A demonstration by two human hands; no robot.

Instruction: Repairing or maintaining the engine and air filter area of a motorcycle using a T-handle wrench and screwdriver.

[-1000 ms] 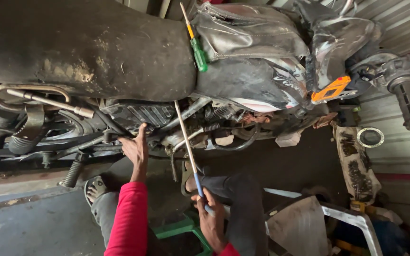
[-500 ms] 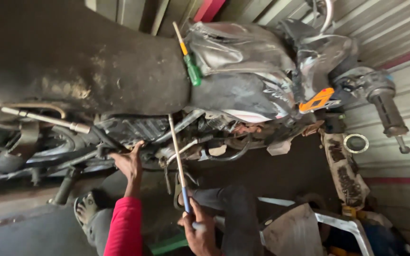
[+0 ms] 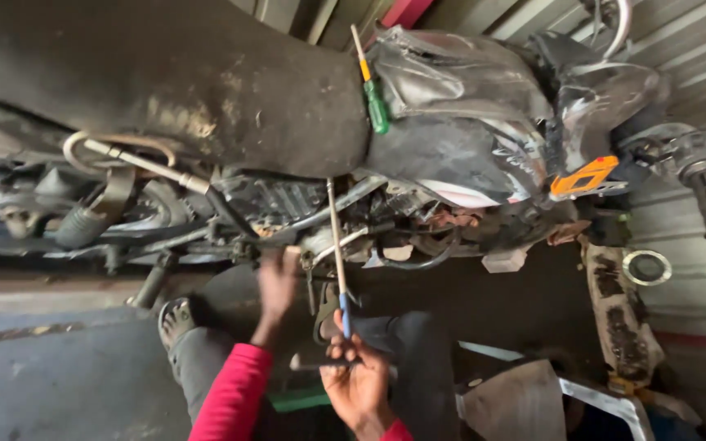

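Motorcycle (image 3: pixel 451 163) fills the frame. The left hand (image 3: pixel 275 286), blurred, fingers spread, reaches its engine (image 3: pixel 279 204). The right hand (image 3: pixel 357 380) grips a long screwdriver (image 3: pixel 337 253), tip up near the seat edge. Probing seems underway; steadying follows.

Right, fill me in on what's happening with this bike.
A person in red sleeves is working on a motorcycle. The right hand grips the blue handle of a long screwdriver, whose shaft runs up into the engine area. The left hand reaches to parts beside it. A green-handled screwdriver sits wedged between seat and tank.
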